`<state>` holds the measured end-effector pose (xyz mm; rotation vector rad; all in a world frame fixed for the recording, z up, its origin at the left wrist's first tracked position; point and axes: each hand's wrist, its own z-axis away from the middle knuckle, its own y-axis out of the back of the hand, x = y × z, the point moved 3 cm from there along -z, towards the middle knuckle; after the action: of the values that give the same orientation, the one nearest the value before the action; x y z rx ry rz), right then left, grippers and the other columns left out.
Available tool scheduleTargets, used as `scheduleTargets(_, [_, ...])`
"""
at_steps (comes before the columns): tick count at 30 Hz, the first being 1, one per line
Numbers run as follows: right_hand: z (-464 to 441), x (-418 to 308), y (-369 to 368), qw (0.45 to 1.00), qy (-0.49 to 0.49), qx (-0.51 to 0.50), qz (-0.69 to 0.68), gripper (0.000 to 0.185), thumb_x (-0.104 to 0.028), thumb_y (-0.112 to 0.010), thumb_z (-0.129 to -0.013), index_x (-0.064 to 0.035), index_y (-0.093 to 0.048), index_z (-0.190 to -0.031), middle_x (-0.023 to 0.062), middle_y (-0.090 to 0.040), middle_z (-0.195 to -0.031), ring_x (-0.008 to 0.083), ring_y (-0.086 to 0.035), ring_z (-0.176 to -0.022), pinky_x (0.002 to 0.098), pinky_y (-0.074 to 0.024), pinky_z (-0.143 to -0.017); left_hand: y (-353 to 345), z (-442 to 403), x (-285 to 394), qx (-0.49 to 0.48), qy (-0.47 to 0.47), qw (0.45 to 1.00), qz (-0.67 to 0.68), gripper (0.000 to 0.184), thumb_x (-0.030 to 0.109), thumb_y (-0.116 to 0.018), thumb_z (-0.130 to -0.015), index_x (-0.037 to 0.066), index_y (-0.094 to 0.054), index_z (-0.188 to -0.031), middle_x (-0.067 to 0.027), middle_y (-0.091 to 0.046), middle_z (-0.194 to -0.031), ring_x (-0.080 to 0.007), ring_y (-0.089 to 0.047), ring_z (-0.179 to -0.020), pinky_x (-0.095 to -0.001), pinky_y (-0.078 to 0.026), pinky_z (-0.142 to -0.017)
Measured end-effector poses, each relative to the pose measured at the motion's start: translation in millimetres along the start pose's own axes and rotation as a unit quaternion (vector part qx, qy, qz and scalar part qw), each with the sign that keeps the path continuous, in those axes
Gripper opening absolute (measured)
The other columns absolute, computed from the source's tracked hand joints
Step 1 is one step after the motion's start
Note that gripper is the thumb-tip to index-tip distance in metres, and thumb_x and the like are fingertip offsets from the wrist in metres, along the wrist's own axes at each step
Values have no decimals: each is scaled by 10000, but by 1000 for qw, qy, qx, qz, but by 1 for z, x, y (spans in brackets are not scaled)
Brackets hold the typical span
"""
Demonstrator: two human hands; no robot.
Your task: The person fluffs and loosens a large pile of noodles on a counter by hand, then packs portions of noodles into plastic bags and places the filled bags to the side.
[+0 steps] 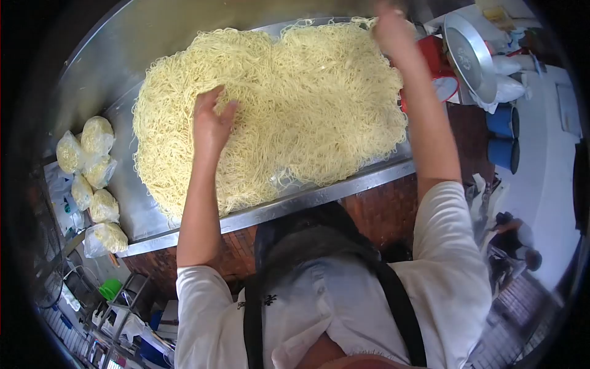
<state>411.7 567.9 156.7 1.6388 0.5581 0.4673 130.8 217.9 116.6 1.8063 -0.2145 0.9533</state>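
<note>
A wide, thick heap of pale yellow noodles covers most of a metal table. My left hand is over the left part of the heap, its thumb and fingers apart and nothing visible between them. Whether its fingertips touch the strands I cannot tell. At the far right corner of the heap is my right hand, smeared by motion, so its fingers cannot be made out. A few loose strands stick out of the heap beside it.
Several clear bags of noodles lie along the table's left end. Right of the heap stand a red dial scale, a large round metal pan and blue containers. Another person is at the far right.
</note>
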Motion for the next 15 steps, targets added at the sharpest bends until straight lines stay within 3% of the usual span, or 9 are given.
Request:
scheduleTargets(1, [12, -40, -22, 997, 30, -67, -18, 440, -32, -550, -816, -49, -546, -1255, 224, -560, -1287, 371, -600, -1102, 473, -500, -909, -16, -12, 11, -10, -6, 1000, -2, 445, 191, -746, -834, 52, -616, -1237, -196, -578, -1158, -299, -598, -1017, -384, -516, -844])
scheduleTargets(3, [33, -74, -80, 988, -36, -147, 23, 416, -49, -580, -804, -109, -581, -1216, 216, -580, -1243, 351, -536, -1192, 500, -464, -947, -59, -29, 28, -53, -63, 996, -20, 503, 203, -758, -814, 62, -596, -1269, -220, -552, -1171, -351, -580, -1071, -418, -491, -917])
scheduleTargets(5, [31, -83, -106, 986, 23, -164, 2, 320, -64, -570, -828, -112, -636, -1138, 163, -629, -1196, 355, -582, -1134, 552, -439, -964, -98, -34, 34, -91, -38, 995, -25, 520, 202, -758, -808, 66, -586, -1280, -226, -548, -1167, -371, -564, -1088, -425, -476, -937])
scheduleTargets(9, [64, -95, -123, 972, 44, -231, 6, 265, -91, -545, -862, -126, -672, -1093, 114, -679, -1085, 308, -624, -1068, 510, -447, -959, -126, -32, 36, -84, -45, 995, -5, 536, 181, -744, -808, 54, -563, -1296, -233, -538, -1163, -392, -550, -1092, -416, -469, -945])
scheduleTargets(12, [65, -76, -111, 970, 79, -231, -10, 253, -104, -550, -857, -120, -686, -1070, 134, -697, -1025, 315, -652, -1001, 482, -482, -911, -116, -26, 35, -96, -36, 995, 0, 519, 177, -735, -817, 31, -559, -1284, -234, -531, -1185, -394, -548, -1097, -418, -472, -939])
scheduleTargets(15, [34, -54, -42, 965, 112, -209, -110, 234, -114, -533, -863, -100, -698, -1029, 165, -700, -978, 338, -663, -950, 467, -510, -864, -88, -20, 37, -115, -27, 993, 15, 506, 182, -728, -828, 15, -558, -1274, -232, -523, -1208, -395, -542, -1117, -419, -473, -942])
